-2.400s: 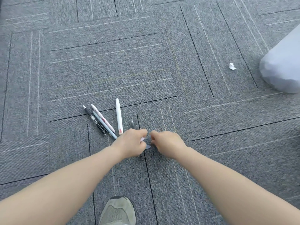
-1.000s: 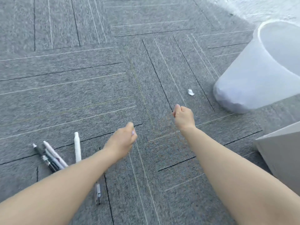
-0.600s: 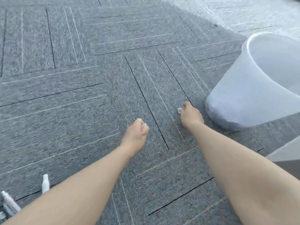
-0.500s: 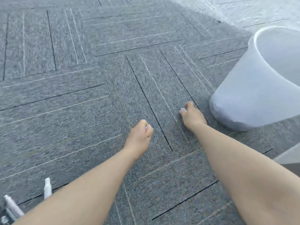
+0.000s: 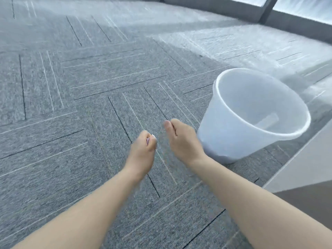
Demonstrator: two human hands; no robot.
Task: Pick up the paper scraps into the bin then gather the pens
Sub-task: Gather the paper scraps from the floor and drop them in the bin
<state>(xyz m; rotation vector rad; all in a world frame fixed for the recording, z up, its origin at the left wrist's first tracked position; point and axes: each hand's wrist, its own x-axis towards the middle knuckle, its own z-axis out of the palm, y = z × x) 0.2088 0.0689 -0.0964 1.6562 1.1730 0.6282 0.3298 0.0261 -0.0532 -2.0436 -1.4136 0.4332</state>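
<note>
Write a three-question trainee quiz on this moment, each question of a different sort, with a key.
1. True or false: the left hand is over the bin's opening.
2. What pale thing shows in the left hand's grip: A pen, B paper scrap, C cup?
3. Fill in: the bin stands to the ___ of the right hand.

Key: 1 false; 2 B; 3 right.

whatever the closed right hand [image 5: 181, 139] holds is hidden. a pale sliver [image 5: 147, 140] in the left hand [image 5: 142, 150] is too small to identify. far carpet [image 5: 197, 33] beyond both is blurred.
</note>
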